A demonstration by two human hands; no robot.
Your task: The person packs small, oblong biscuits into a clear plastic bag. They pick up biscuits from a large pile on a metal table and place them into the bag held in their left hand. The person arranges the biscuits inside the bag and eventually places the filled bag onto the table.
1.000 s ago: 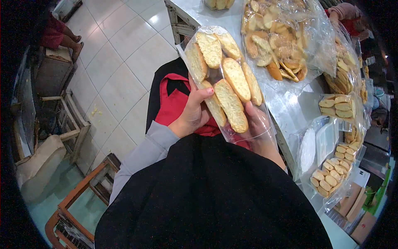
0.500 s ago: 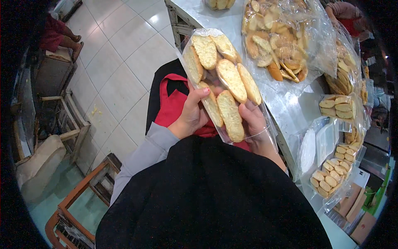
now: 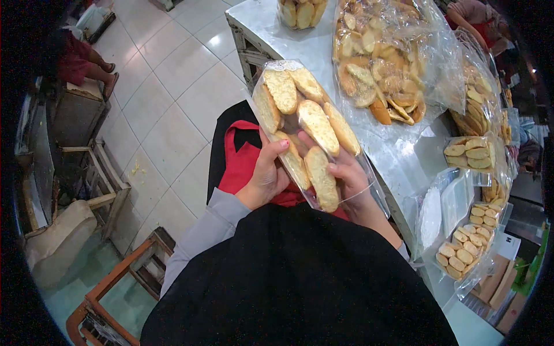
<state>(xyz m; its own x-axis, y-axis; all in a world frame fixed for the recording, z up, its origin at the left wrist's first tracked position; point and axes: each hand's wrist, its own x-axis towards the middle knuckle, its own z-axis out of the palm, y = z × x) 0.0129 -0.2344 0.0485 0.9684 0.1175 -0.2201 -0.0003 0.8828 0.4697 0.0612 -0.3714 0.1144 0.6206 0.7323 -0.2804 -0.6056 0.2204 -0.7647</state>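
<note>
A clear plastic bag of toasted bread slices [image 3: 314,124] is held tilted above my lap. My left hand [image 3: 266,180] grips its left side from outside, thumb on the front and fingers hidden behind. My right hand [image 3: 353,181] appears to be inside the bag's near end, whose edge crosses my wrist. Its thumb presses the side of the lowest toasted slice [image 3: 321,179], and its other fingers show partly through the plastic behind the slices. Several slices stand in two rows in the bag, with a white lacy paper [image 3: 281,65] at the far end.
On the metal table [image 3: 398,155] at right lie a large bag of loose slices [image 3: 381,63], a filled clear pack [image 3: 301,12] and small packs of slices [image 3: 468,245]. A wooden chair frame [image 3: 115,282] stands at lower left. Another person's legs [image 3: 95,60] show at far left.
The view has shifted, so the bag and table sit slightly lower in it. Both hands keep their hold; the right fingers now show farther up between the slices.
</note>
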